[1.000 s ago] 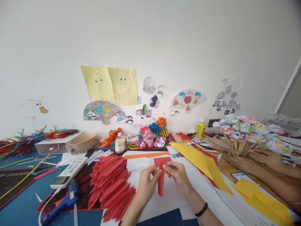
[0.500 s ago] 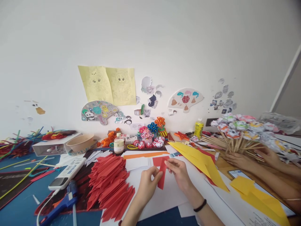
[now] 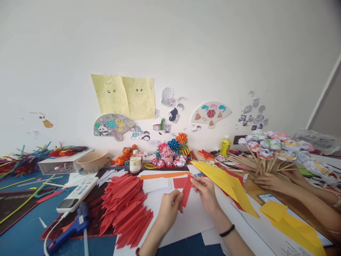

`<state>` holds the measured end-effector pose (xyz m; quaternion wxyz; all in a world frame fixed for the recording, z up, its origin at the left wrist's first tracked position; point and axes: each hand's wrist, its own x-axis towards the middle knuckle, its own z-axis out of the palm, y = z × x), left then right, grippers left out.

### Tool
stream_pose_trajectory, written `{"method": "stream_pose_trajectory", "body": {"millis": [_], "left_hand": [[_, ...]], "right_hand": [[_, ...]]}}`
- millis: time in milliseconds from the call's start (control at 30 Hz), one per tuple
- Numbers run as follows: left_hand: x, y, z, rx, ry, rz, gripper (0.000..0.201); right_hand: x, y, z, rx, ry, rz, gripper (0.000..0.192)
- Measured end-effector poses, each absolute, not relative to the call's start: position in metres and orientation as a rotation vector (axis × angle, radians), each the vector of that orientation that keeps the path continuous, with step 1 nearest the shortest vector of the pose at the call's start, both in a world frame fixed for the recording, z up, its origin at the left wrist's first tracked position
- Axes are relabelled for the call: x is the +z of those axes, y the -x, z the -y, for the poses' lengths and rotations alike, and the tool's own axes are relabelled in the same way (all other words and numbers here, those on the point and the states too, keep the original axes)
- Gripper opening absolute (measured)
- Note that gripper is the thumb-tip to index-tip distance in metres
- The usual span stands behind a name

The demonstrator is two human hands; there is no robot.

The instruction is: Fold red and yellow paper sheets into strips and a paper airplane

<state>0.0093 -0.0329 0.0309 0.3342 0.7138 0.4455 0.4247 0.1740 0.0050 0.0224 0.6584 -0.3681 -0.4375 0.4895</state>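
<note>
Both my hands hold a narrow folded strip of red paper [image 3: 186, 190] just above white sheets [image 3: 194, 217] on the table. My left hand [image 3: 168, 209] pinches its lower end; my right hand [image 3: 206, 193], with a black band on the wrist, pinches its upper end. The strip tilts to the right at the top. A flat red sheet [image 3: 178, 182] lies right behind it. A large pile of folded red paper pieces [image 3: 125, 204] lies to the left of my left hand.
Yellow paper sheets [image 3: 226, 181] lie right of my hands. Another person's hands [image 3: 269, 181] hold a bundle of paper flowers on sticks [image 3: 277, 149] at right. A blue glue gun [image 3: 71, 227], a remote, a bowl [image 3: 92, 160], a small bottle [image 3: 135, 163] and pipe cleaners lie at left.
The red strip has been lifted and tilted, its top now leaning right. My left hand slid down to its lower end. The other person's hands shifted a little with the flower bundle.
</note>
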Motion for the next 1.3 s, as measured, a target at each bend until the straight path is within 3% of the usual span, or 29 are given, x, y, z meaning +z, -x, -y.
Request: {"method": "stream_pose_trajectory", "body": {"millis": [267, 500, 633, 767, 933, 1300], "left_hand": [[0.024, -0.008, 0.028, 1.100, -1.796, -1.165, 0.046], [0.022, -0.009, 0.029, 0.977, -1.264, -0.735, 0.048], [0.028, -0.010, 0.031, 0.871, -1.327, -0.786, 0.047], [0.030, -0.009, 0.026, 1.057, -1.459, -0.934, 0.058], [0.026, -0.004, 0.021, 1.127, -1.579, -0.977, 0.047], [0.016, -0.004, 0.018, 1.170, -1.654, -1.121, 0.046]], "right_hand": [[0.023, -0.165, 0.000, 1.224, 0.858, 1.372, 0.039], [0.027, -0.163, 0.007, 1.434, 0.654, 1.386, 0.040], [0.022, -0.166, 0.004, 1.293, 0.778, 1.364, 0.043], [0.019, -0.168, 0.000, 1.212, 0.914, 1.316, 0.045], [0.021, -0.168, 0.000, 1.191, 0.952, 1.304, 0.046], [0.024, -0.170, 0.001, 1.132, 0.885, 1.333, 0.049]]}}
